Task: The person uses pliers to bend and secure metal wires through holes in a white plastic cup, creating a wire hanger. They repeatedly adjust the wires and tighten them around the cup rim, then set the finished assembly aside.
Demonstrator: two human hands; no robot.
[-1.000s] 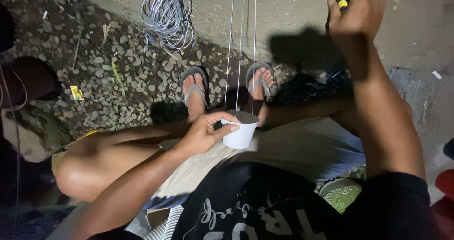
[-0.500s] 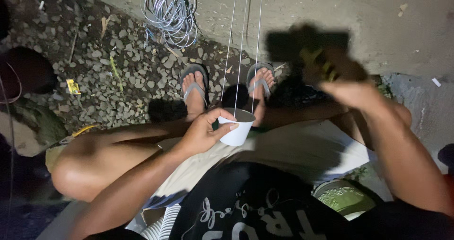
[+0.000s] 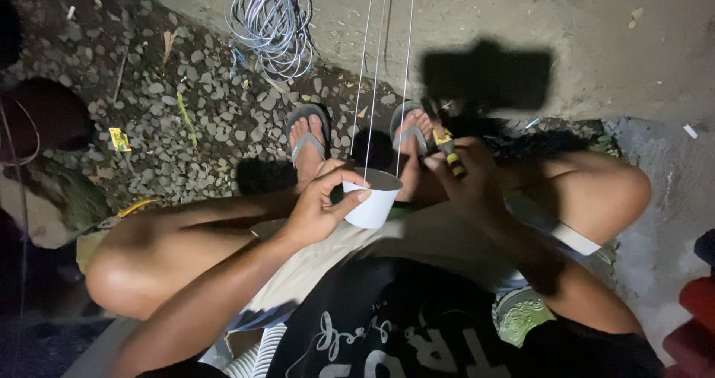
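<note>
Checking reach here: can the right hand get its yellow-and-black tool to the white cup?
Probably yes. The right hand with the tool sits just beside the white cup held by the left hand; only thin strings hang between.

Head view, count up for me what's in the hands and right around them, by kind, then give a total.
White paper cup, in the left hand: 1
Yellow-and-black tool, in the right hand: 1
Taut thin strings running down to the cup: 3
Grey sandals: 2
Coil of cable: 1
Total: 8
</note>
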